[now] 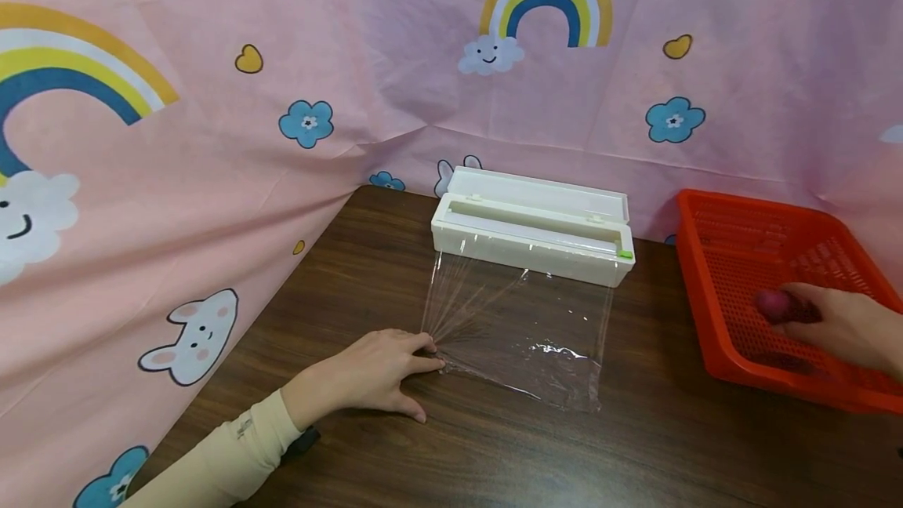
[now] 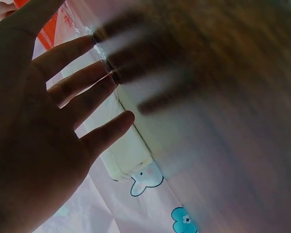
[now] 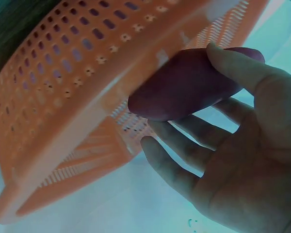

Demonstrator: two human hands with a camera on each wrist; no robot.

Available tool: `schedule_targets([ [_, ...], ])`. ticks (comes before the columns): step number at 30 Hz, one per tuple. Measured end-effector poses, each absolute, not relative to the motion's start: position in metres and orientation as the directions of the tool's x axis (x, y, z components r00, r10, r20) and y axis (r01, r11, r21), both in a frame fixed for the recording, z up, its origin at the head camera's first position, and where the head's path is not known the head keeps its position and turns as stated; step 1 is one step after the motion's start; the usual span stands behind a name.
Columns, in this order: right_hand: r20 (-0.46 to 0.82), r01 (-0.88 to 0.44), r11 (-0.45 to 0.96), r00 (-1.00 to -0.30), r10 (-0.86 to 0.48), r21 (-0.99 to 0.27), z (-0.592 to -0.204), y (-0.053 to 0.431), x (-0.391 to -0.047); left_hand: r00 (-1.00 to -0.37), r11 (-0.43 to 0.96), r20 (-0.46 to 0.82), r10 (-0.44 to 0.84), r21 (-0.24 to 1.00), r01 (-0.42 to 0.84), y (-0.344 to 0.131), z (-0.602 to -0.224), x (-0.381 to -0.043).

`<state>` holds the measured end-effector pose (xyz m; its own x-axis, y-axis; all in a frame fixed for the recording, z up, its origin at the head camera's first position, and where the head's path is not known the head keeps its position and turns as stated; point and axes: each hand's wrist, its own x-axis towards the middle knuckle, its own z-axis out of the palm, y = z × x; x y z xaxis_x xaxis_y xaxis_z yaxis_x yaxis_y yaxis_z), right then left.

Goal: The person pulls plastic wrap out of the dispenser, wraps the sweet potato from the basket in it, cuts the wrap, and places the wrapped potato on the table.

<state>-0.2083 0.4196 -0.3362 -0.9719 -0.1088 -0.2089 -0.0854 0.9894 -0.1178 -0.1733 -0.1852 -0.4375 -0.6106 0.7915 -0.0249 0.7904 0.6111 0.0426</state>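
A sheet of clear cling film [image 1: 536, 335] stretches over the brown table from a long white dispenser box [image 1: 529, 251] whose lid stands up at the back. With fingers extended, my left hand [image 1: 374, 375] presses the film's near left corner onto the table, and creases fan out from the fingertips. On the far right my right hand [image 1: 846, 328] holds a dark purple-red sweet potato [image 1: 779, 306] over the red basket [image 1: 716, 320]. The right wrist view shows the thumb on one side of the sweet potato [image 3: 184, 87] and fingers on the other.
The dispenser's film roll [image 1: 529, 231] lies inside its box, with a green tab [image 1: 625, 255] at the right end. A pink patterned cloth [image 1: 395, 38] hangs behind the table [image 1: 494, 461] and along its left side.
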Motion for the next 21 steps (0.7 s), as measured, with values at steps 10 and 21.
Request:
schedule_targets([
  [10,-0.165,-0.138,0.982,-0.973,-0.159,-0.132,-0.323,0.396,-0.2,-0.602,0.601,0.0,0.798,0.044,0.798,-0.186,-0.439,-0.174],
  [21,-0.076,-0.149,0.981,-0.984,-0.159,-0.125,-0.314,0.376,-0.192,-0.609,0.609,-0.007,0.793,0.054,0.792,-0.186,-0.44,-0.173],
])
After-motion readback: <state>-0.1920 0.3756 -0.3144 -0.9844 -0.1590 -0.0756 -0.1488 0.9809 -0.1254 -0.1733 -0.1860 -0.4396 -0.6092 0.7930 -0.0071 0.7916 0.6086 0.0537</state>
